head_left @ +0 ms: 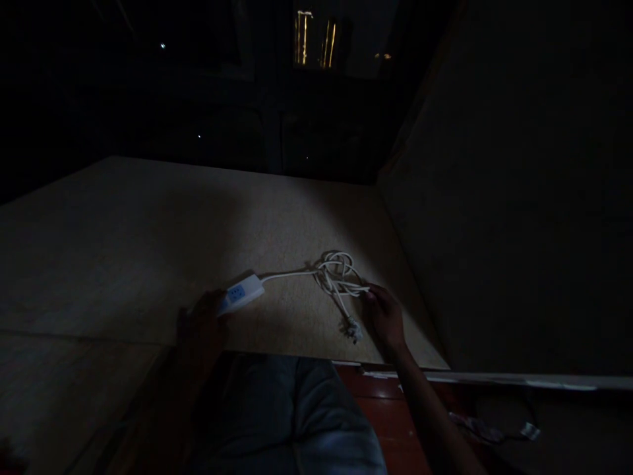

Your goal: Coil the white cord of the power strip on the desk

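Note:
A white power strip (pixel 252 288) with a blue socket face lies on the pale stone ledge (pixel 277 224). My left hand (pixel 202 323), deep in shadow, is closed around its near left end. From the strip's other end a white cord (pixel 289 273) runs right into a loose, looped tangle (pixel 339 265). My right hand (pixel 386 313) pinches the loops at the tangle's right side. Below the tangle, the cord ends in a plug-like end (pixel 352 330), whose details are too dark to make out.
Dark windows (pixel 341 39) with lit buildings outside stand beyond the ledge. A dark wall (pixel 519 198) rises on the right. My jeans-clad legs (pixel 297 415) are at the front edge, above a reddish wooden surface (pixel 386 422). A blurred item with a dark cord (pixel 479 429) lies low right.

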Demonstrator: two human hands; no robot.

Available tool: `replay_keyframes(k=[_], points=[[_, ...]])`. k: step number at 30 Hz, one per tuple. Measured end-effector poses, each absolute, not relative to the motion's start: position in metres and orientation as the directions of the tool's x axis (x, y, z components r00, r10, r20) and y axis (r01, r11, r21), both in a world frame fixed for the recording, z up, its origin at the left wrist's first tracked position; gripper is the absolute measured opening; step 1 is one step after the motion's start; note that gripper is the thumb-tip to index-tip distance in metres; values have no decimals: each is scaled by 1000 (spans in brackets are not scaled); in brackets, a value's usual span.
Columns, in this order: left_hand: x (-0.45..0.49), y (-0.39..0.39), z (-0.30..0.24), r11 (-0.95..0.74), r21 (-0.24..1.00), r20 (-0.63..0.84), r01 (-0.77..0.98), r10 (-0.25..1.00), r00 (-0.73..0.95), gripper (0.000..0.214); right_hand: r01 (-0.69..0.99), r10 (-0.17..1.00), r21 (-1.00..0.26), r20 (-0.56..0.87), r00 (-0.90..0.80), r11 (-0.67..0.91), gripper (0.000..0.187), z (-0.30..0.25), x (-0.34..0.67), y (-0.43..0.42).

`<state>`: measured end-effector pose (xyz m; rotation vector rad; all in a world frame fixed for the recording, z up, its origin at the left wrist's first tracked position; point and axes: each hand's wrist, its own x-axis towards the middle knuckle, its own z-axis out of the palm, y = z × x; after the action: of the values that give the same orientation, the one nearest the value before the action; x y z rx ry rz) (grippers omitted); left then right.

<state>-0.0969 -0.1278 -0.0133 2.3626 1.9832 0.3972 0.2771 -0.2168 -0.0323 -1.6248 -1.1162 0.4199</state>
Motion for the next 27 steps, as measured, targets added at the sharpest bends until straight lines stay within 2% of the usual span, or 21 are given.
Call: replay_keyframes(k=[4,11,13,17,20,23,27], points=[[-111,-124,-19,-155,190,173,969,977,123,52,448,828,-894,245,504,-7,37,-35,285,-196],[-90,-120,-17,-146,184,207,972,972,107,52,334,880,-942,157,447,-1,41,-42,296,-170],[-69,-119,-13,-195,238,250,951,959,134,52,285,898,-959,125,422,-1,43,-45,297,-168],[-12,-112,0,-394,397,266,829,914,306,51,183,925,-983,73,373,3,48,-44,299,-166],[32,-100,5,-508,455,263,732,862,434,51,155,950,-988,31,312,-18,52,-36,302,-168],[59,-84,-1,-606,506,275,614,788,551,46,201,962,-977,-20,272,-77,55,-22,305,-177],[70,-66,-14,-655,558,349,510,742,572,33,366,933,-912,-43,358,-183,55,-7,290,-199]])
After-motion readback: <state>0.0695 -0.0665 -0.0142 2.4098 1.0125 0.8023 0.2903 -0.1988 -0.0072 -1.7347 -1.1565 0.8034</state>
